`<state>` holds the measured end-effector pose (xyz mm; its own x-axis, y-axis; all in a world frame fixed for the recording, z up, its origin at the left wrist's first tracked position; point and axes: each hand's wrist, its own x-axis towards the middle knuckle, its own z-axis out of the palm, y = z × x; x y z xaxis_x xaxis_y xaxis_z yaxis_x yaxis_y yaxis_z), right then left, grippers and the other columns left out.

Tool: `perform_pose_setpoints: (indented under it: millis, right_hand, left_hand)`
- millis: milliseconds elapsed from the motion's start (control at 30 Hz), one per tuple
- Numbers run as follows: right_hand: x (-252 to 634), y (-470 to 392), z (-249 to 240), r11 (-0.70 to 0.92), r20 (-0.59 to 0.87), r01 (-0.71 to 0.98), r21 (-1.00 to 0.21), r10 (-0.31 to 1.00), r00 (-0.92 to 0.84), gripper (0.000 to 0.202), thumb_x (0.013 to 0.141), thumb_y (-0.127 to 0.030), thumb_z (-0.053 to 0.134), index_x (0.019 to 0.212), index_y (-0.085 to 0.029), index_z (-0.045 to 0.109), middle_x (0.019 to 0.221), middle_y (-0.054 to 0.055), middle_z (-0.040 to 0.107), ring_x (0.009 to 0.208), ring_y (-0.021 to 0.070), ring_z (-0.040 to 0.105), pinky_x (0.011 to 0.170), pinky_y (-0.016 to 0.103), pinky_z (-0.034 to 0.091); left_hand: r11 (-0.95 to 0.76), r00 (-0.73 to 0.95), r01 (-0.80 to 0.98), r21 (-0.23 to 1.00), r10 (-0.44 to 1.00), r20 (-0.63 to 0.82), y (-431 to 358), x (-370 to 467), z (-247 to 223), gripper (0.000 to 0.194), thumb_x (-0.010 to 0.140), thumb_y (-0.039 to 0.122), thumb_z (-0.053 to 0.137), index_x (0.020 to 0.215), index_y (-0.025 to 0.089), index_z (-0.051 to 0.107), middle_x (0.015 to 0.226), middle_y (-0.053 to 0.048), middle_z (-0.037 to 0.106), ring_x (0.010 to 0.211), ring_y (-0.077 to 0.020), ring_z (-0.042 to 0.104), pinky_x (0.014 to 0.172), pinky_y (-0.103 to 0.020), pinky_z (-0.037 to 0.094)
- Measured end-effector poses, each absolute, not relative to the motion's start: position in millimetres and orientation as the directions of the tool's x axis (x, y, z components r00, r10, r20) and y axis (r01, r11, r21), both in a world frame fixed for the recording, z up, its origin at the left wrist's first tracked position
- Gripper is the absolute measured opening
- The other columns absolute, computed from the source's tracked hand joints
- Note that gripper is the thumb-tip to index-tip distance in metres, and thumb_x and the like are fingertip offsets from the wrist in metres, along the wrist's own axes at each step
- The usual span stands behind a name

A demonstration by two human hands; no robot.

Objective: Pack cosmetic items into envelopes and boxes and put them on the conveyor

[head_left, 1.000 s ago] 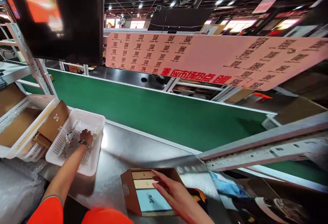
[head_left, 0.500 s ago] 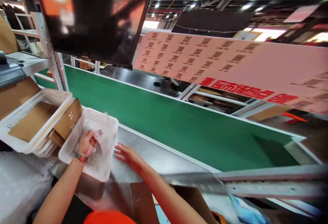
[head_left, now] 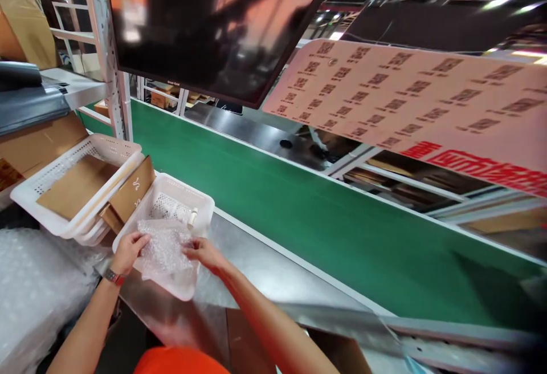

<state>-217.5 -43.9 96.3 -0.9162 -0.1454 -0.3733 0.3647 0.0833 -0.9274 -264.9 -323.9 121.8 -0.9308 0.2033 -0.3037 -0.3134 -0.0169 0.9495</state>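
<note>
A clear bubble wrap sheet (head_left: 164,248) is stretched between my two hands over the front part of a white plastic basket (head_left: 204,206). My left hand (head_left: 128,252) pinches its left edge, thumb on top. At the opposite edge my right hand (head_left: 204,253) grips it between thumb and fingers. Behind the sheet, inside the basket, lies a small white item (head_left: 193,216), too small to make out, next to what looks like more clear wrap. The sheet hides the near part of the basket floor.
Stacked white baskets (head_left: 28,191) with cardboard (head_left: 77,186) stand at left, beside an upright cardboard piece (head_left: 133,191). A big heap of bubble wrap (head_left: 38,294) lies at lower left. Beyond the metal table (head_left: 252,260) runs a green conveyor belt (head_left: 307,208), under a monitor (head_left: 205,26) and a pink code board (head_left: 410,100).
My right hand has moved from beside the basket to the wrap and taken hold of it. The bubble wrap, earlier bunched in my left hand, is now spread out. The view has shifted.
</note>
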Motion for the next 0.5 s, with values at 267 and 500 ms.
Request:
perform_pose_setpoints:
  millis: [267, 500]
  right_hand:
    - [-277, -60, 79, 0.733, -0.379, 0.379, -0.566, 0.177, -0.908, 0.058, 0.092, -0.022, 0.065, 0.147, -0.002, 0.058, 0.129, 0.031, 0.074, 0.120, 0.0377, 0.070, 0.103, 0.050, 0.054]
    - [-291, -90, 82, 0.792, -0.337, 0.330, -0.514, 0.167, -0.926, 0.078, 0.084, -0.024, 0.068, 0.154, 0.004, 0.049, 0.136, 0.038, 0.070, 0.131, 0.0438, 0.066, 0.103, 0.047, 0.054]
  left_hand:
    - [0.345, -0.989, -0.128, 0.930, -0.117, -0.093, -355, -257, 112, 0.057, 0.075, 0.077, 0.075, 0.064, 0.024, 0.059, 0.055, 0.001, 0.059, 0.055, -0.0163, 0.052, 0.057, -0.029, 0.042]
    - [0.445, -0.991, 0.012, 0.896, -0.117, 0.072, -327, -252, 116, 0.066, 0.083, 0.085, 0.063, 0.059, 0.026, 0.046, 0.056, 0.002, 0.048, 0.060, -0.0172, 0.047, 0.062, -0.031, 0.038]
